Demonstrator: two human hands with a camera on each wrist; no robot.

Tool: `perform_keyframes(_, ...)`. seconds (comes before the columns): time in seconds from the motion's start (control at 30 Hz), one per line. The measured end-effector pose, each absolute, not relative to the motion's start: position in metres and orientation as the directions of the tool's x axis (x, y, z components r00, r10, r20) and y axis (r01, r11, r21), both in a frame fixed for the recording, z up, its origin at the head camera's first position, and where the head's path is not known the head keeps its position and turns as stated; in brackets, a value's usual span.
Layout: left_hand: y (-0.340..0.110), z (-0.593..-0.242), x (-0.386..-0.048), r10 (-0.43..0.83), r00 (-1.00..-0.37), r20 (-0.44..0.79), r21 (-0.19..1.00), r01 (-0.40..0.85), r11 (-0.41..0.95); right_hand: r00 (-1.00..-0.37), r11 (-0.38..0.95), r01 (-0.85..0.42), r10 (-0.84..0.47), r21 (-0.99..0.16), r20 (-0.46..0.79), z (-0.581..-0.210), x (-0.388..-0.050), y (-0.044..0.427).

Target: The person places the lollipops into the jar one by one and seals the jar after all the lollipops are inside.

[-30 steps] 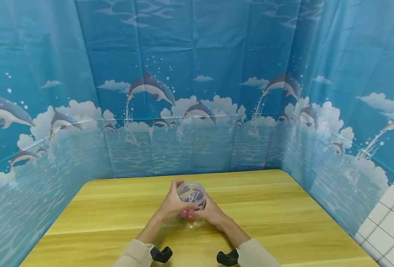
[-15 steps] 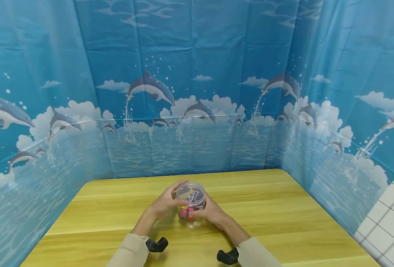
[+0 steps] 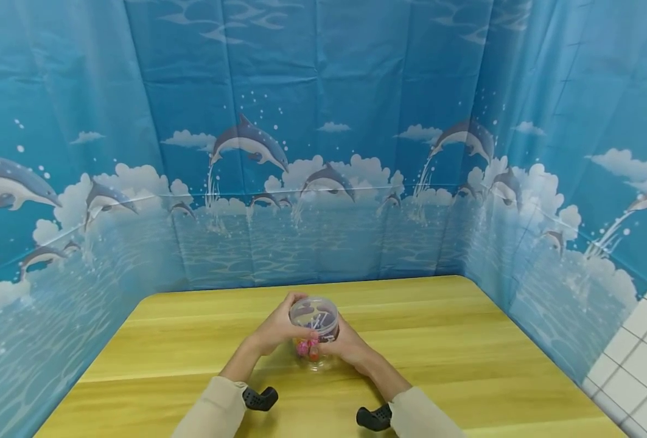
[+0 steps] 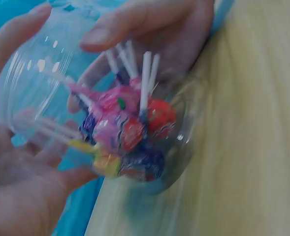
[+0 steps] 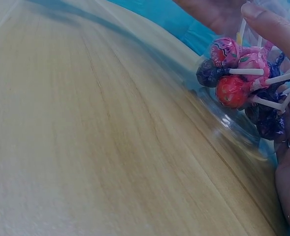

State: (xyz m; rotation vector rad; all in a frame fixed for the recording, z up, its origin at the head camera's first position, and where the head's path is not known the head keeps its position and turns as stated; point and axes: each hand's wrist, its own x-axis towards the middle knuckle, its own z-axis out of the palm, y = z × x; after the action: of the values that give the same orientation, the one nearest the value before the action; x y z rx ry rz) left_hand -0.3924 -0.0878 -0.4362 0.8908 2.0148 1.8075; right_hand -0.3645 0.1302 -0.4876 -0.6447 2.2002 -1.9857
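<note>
A clear plastic jar (image 3: 313, 308) stands upright on the table in the head view, between both hands. Inside it are several wrapped lollipops (image 4: 120, 135) in pink, red, dark blue and yellow, with white sticks. My left hand (image 3: 276, 331) grips the jar's upper part near the round top, its thumb across the front. My right hand (image 3: 350, 348) holds the opposite side lower down, thumb on the front wall. Both wrist views show fingers curved round the see-through wall. Whether a separate lid sits on top, I cannot tell.
The yellow wood-grain table (image 3: 444, 347) spreads out on all sides of the jar. A blue dolphin-print curtain (image 3: 323, 243) borders its back and sides. White tiles (image 3: 643, 371) show at the far right. Black wrist mounts (image 3: 260, 399) sit by both cuffs.
My left hand swung back leftwards round the jar's top, thumb drawn off the front, then its thumb came across the front again. My right hand and the jar stayed nearly still.
</note>
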Motion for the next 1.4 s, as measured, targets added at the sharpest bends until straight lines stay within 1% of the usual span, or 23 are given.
perform_keyframes(0.2, -0.095, -0.431, -0.407, 0.739, -0.666, 0.103, 0.99, 0.138, -0.013, -0.91, 0.043, -0.226, -0.367, -0.973, 0.195, -0.488, -0.365, 0.131)
perform_keyframes(0.27, -0.095, -0.431, -0.408, 0.761, -0.644, 0.079, 0.993, 0.119, -0.003, -0.913, 0.043, -0.217, -0.364, -0.975, 0.187, -0.491, -0.364, 0.131)
perform_keyframes(0.3, -0.095, -0.431, -0.407, 0.76, -0.646, 0.071, 0.993, 0.121, 0.01, -0.913, 0.038, -0.209, -0.365, -0.977, 0.181, -0.493, -0.363, 0.131)
perform_keyframes(0.4, -0.095, -0.434, -0.4, 0.719, -0.691, 0.073, 0.984, 0.166, 0.059, -0.911, 0.018, -0.186, -0.377, -0.982, 0.166, -0.497, -0.362, 0.132)
perform_keyframes(0.5, -0.091, -0.436, -0.391, 0.653, -0.748, 0.12, 0.964, 0.244, 0.102, -0.907, 0.001, -0.18, -0.386, -0.984, 0.166, -0.499, -0.361, 0.132)
perform_keyframes(0.63, -0.083, -0.437, -0.381, 0.559, -0.811, 0.174, 0.928, 0.325, 0.183, -0.908, 0.037, -0.204, -0.381, -0.978, 0.175, -0.497, -0.361, 0.131)
perform_keyframes(0.73, -0.08, -0.438, -0.378, 0.504, -0.846, 0.175, 0.923, 0.319, 0.216, -0.912, 0.071, -0.212, -0.372, -0.975, 0.172, -0.496, -0.362, 0.13)
perform_keyframes(0.8, -0.079, -0.439, -0.379, 0.499, -0.85, 0.169, 0.932, 0.303, 0.201, -0.913, 0.081, -0.215, -0.37, -0.973, 0.171, -0.495, -0.364, 0.13)
perform_keyframes(0.97, -0.085, -0.434, -0.387, 0.579, -0.8, 0.157, 0.956, 0.271, 0.114, -0.906, 0.061, -0.217, -0.384, -0.974, 0.178, -0.492, -0.367, 0.132)
perform_keyframes(1.13, -0.095, -0.429, -0.401, 0.694, -0.711, 0.114, 0.981, 0.192, 0.036, -0.9, 0.025, -0.213, -0.394, -0.977, 0.186, -0.488, -0.368, 0.132)
perform_keyframes(1.23, -0.099, -0.428, -0.405, 0.737, -0.671, 0.083, 0.988, 0.153, 0.029, -0.898, 0.015, -0.201, -0.403, -0.98, 0.178, -0.488, -0.368, 0.131)
perform_keyframes(1.3, -0.1, -0.429, -0.405, 0.74, -0.669, 0.07, 0.99, 0.139, 0.032, -0.898, 0.021, -0.203, -0.403, -0.979, 0.178, -0.488, -0.367, 0.13)
perform_keyframes(1.4, -0.099, -0.431, -0.4, 0.701, -0.708, 0.085, 0.989, 0.148, 0.029, -0.904, 0.03, -0.212, -0.386, -0.977, 0.185, -0.487, -0.367, 0.131)
